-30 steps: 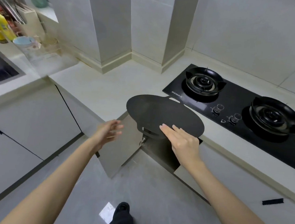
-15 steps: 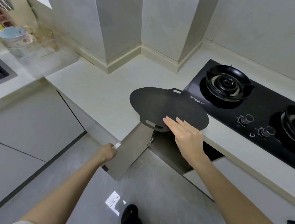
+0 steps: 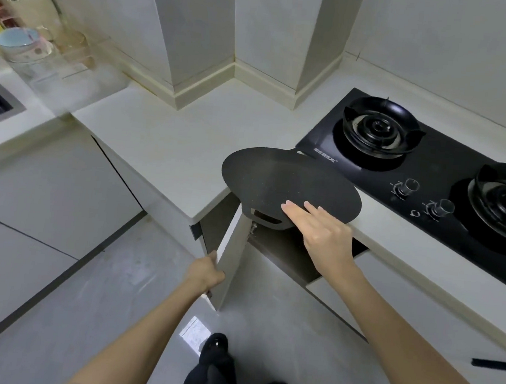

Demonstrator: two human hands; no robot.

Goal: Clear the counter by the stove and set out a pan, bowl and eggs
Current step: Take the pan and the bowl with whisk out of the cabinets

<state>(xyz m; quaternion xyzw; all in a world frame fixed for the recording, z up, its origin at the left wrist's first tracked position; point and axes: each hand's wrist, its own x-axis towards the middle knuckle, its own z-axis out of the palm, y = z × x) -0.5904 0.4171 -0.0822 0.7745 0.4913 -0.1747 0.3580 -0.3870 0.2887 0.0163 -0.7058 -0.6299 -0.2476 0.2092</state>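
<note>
**Desk:** What fills the frame?

**Me:** The pale, smooth surface [image 3: 164, 141], an L-shape wrapping a tiled corner. The black glass stove [image 3: 430, 176] is sunk into its right stretch, with two round burners [image 3: 376, 126] and two small knobs [image 3: 410, 185] near the front edge.

**Desk:** And below?

**Me:** A flat grey cabinet door [image 3: 235, 251] stands swung out towards me from under the front edge. My left hand [image 3: 205, 272] grasps its free edge, fingers curled round it. I judge that is to swing it shut, since the pan is already up top.

**Desk:** Where is the pan?

**Me:** The pan [image 3: 289, 182] is thin, matte black and round, more griddle than skillet, with a slotted lug handle at each end. It sits at the front edge of the surface, just beside the stove's near left corner. Its near rim and handle overhang the edge above the open cabinet. My right hand [image 3: 327, 235] lies on that rim, fingers [image 3: 294, 210] straight and flat, grasping nothing. I'd say they press down to steady the overhang, or are about to push the pan further in.

**Desk:** Bowl? Eggs?

**Me:** Neither is by the stove. A pale blue bowl [image 3: 14, 37] shows, blurred, at the far left end beyond the sink [image 3: 13, 99]. No eggs are in view, so by my reckoning only the first of three items is set out.
</note>
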